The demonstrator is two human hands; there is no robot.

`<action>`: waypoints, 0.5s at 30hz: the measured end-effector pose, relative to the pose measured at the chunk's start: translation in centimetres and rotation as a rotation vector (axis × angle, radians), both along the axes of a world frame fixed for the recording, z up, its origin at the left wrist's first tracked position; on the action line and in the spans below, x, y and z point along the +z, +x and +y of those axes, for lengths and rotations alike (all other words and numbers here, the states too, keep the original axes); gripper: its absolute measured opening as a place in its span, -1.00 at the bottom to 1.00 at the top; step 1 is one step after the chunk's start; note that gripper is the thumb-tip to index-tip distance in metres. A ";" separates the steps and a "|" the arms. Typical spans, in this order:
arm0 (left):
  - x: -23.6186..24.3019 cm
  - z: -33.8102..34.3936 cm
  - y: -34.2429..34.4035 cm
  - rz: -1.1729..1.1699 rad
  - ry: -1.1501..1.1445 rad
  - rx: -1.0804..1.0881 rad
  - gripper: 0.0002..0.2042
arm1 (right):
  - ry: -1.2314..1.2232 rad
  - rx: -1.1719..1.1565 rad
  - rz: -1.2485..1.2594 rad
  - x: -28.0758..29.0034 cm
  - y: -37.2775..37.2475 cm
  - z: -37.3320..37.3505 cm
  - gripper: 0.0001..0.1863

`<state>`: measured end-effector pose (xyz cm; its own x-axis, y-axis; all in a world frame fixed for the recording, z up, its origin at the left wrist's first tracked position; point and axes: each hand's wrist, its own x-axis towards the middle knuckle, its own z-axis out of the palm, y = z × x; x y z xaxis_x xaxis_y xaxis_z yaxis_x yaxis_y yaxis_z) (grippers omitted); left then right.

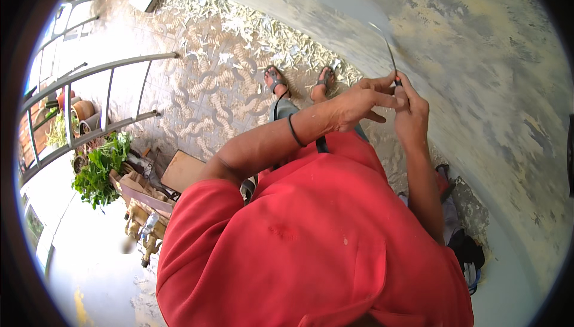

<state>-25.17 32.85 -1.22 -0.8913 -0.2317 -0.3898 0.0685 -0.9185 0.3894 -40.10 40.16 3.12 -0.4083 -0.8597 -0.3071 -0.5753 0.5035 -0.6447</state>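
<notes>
In the head view, your right hand has its fingers wrapped around the dark handle of a thin-bladed tool, whose blade juts just beyond your fingertips, near the mottled wall. Your left hand reaches across, fingers loosely bent beside the right ones; whether they grip the handle is unclear. Pale scraps lie on the floor, well apart from your fingers.

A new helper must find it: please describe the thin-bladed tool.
Find the mottled wall at upper right. Before it, the left hand and right hand meet, with the thin-bladed tool jutting from them. It alone is slender and dark, with a pale tip.
</notes>
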 end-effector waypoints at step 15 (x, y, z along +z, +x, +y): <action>0.3 -0.2 0.7 0.056 -0.034 -0.087 -0.09 | 0.064 -0.037 0.077 -0.1 -0.4 1.2 -0.61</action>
